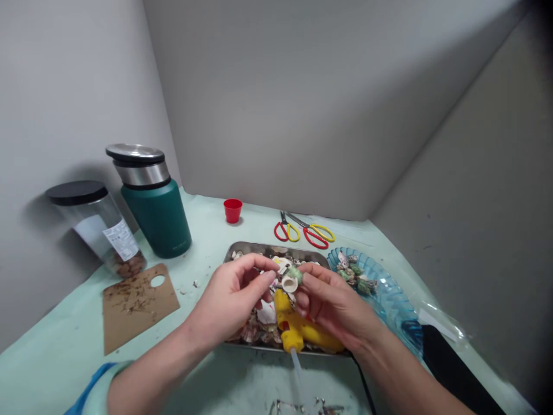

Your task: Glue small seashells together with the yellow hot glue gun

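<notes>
My right hand (326,297) pinches a green and white sea snail shell (291,279), its round opening turned towards me. My left hand (239,285) is closed, thumb and forefinger together just left of the shell; what they hold, if anything, is too small to make out. Both hands are above a metal tray (248,248) filled with seashells (250,333). Across the tray's front right lies a yellow hot glue gun (298,325), partly behind my right hand, with a pale glue stick (298,369) sticking out towards me.
At the left stand a green flask (158,219), a clear jar (106,230) and a stained cardboard piece (138,305). Behind the tray are a red cup (233,211) and two pairs of scissors (283,229). A blue plate (389,294) with shells sits right. Small metal bits (285,407) lie in front.
</notes>
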A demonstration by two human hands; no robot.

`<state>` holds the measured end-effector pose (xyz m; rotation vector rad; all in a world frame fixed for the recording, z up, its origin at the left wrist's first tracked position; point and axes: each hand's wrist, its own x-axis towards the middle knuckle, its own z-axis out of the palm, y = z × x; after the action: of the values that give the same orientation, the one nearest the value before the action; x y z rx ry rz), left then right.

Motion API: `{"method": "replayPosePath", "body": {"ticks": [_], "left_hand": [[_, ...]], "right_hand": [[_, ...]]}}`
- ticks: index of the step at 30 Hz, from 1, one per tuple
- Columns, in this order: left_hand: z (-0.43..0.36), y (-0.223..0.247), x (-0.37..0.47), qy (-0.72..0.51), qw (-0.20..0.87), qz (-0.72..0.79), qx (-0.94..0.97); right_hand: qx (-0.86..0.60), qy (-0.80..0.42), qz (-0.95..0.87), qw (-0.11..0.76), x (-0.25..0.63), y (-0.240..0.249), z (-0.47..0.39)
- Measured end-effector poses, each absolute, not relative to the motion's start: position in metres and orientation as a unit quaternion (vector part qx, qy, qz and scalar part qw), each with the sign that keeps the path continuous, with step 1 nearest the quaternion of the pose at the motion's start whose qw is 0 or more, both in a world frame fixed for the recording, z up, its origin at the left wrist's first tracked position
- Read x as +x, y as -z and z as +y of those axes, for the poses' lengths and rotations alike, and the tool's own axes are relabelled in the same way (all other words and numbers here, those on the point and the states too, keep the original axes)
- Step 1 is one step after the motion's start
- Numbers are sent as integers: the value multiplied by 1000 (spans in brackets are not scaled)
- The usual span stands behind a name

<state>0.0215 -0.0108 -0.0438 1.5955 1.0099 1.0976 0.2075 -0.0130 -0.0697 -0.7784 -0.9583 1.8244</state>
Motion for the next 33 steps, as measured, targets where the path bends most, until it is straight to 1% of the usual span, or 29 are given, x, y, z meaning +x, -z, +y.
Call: {"method": "replayPosePath", "body": {"ticks": [3,7,9,12,17,19,26,31,33], "left_hand": [[-10,45,23,-425,555,407,588],[-12,47,24,-399,631,388,541],[-13,48,24,-385,648,388,530],[-13,49,26,-387,631,404,537],[-12,52,26,-392,554,441,587],[-11,52,25,-387,539,450,598],[-11,46,26,-369,561,455,585],[-13,43,24,-388,621,406,547],[-13,45,24,-376,627,396,555]], "right_hand": [[-294,-773,-351,438,207,71,-12],[-279,-794,-357,406,207,72,-11],[-285,-789,-372,397,207,72,-11],[-302,-774,-394,393,206,73,-13],[-325,-754,-411,396,206,75,-14],[-329,-750,-417,396,206,76,-13],[-312,-758,-408,402,207,79,-12],[-253,-816,-339,395,208,76,-11],[-233,-841,-307,380,208,74,-11]]}}
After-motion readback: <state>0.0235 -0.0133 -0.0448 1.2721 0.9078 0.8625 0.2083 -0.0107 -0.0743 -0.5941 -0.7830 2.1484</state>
